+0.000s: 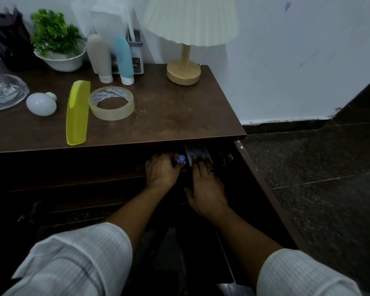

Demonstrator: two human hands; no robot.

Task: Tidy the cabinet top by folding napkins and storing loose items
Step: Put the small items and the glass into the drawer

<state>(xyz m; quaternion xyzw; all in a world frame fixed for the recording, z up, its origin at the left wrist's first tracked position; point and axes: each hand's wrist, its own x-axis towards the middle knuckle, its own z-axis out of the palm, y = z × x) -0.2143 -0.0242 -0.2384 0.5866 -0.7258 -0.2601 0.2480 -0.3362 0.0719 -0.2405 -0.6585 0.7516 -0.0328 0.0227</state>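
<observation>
The small purple-capped item [181, 160] is down inside the open compartment [83, 167] just under the front edge of the cabinet top [179, 112]. The curled fingers of the left hand [160, 171] pinch it. Its body is hidden by the hand and the dark, so I cannot tell what it is. Just beside it to the right lies a flat printed packet [198, 153]. The right hand [206, 189] rests on the packet with fingers stretched straight, grasping nothing. The cabinet door [263, 189] stands swung out on the right. The storing looks under way but far from done, since loose things are left on top. A yellow comb [77, 112] lies near the front edge and a roll of clear tape [111, 103] touches or almost touches its right side. A white bulb [41, 103] lies to the comb's left, near a glass vessel [2, 90]. Further back a beige tube [99, 57] and a blue tube [124, 59] stand on their caps in front of a grey holder [137, 54]. Pale sheets [107, 18] rise behind that holder. They may be the napkins, but I cannot tell, nor whether any are folded. A potted plant [56, 39] and a table lamp [184, 71] stand at the back and probably belong there.
</observation>
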